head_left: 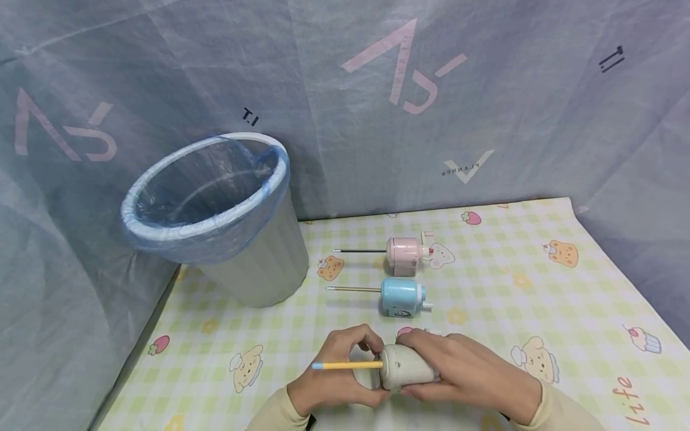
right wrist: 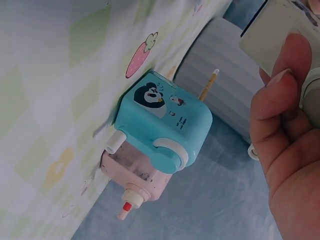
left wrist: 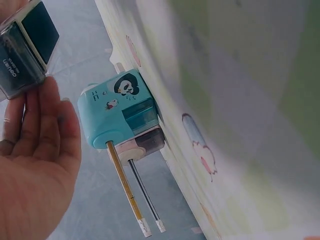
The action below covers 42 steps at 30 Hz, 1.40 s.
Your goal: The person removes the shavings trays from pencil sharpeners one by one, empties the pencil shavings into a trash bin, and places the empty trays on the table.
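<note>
I grip the grey sharpener [head_left: 405, 366] with both hands [head_left: 336, 368] [head_left: 463, 371], fingers curled around it, pencil [head_left: 347, 364] inserted; next I crank.

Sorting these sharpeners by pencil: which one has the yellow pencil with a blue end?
The grey-white sharpener held in both hands, nearest the camera; the blue sharpener and pink sharpener stand untouched behind.

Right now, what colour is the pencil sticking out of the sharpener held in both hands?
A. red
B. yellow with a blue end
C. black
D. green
B: in the head view the pencil in the grey sharpener, held between the left hand and the right hand, is yellow with a blue end.
</note>
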Available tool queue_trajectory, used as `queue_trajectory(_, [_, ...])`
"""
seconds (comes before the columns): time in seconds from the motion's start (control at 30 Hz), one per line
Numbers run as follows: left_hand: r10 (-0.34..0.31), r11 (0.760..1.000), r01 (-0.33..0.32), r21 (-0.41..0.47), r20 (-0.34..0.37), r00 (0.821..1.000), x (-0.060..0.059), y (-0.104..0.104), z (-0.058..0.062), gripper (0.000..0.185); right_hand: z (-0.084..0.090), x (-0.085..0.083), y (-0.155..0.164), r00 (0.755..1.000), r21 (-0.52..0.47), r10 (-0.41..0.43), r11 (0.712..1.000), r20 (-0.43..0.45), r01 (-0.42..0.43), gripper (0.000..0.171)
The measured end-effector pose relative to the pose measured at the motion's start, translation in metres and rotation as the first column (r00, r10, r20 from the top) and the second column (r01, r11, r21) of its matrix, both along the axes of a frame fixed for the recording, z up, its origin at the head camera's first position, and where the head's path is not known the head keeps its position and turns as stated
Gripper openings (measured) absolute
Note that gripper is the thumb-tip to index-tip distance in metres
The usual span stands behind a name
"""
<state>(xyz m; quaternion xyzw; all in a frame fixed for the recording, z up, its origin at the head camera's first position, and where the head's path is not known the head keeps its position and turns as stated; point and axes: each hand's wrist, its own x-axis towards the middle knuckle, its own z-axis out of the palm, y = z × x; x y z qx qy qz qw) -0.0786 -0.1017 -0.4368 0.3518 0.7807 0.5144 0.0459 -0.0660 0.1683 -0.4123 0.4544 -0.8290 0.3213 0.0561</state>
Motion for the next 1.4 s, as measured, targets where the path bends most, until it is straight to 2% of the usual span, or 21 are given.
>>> queue_trajectory(0.3, [0.013,1.0,-0.012,-0.02,0.057,0.998,0.0017,-0.0007,0.004,0.049,0.0005,0.0009,0.001,1.0,0.013,-0.02,1.0,0.012,0.02,0.053])
queue_trajectory(0.67, [0.014,1.0,-0.014,0.01,0.064,0.998,0.0019,-0.0016,0.0025,0.048,0.0004,0.0013,0.0019,0.999,0.021,-0.029,0.999,0.022,0.028,0.054])
queue_trajectory(1.03, [-0.014,0.999,0.011,0.043,0.073,0.997,0.0004,-0.0036,-0.0004,0.046,-0.0009,0.0004,0.0021,1.0,-0.001,-0.021,1.0,0.013,0.021,0.054])
queue_trajectory(1.23, [-0.02,0.999,0.014,0.05,0.108,0.994,0.0006,-0.0042,-0.0007,0.046,-0.0012,0.0001,0.0025,1.0,-0.006,-0.011,1.0,0.025,0.011,0.054])
queue_trajectory(1.4, [-0.024,0.998,0.019,0.052,0.106,0.994,0.0006,-0.0046,-0.0013,0.045,-0.0018,-0.0003,0.0028,1.0,-0.009,-0.005,1.0,0.018,0.005,0.054])
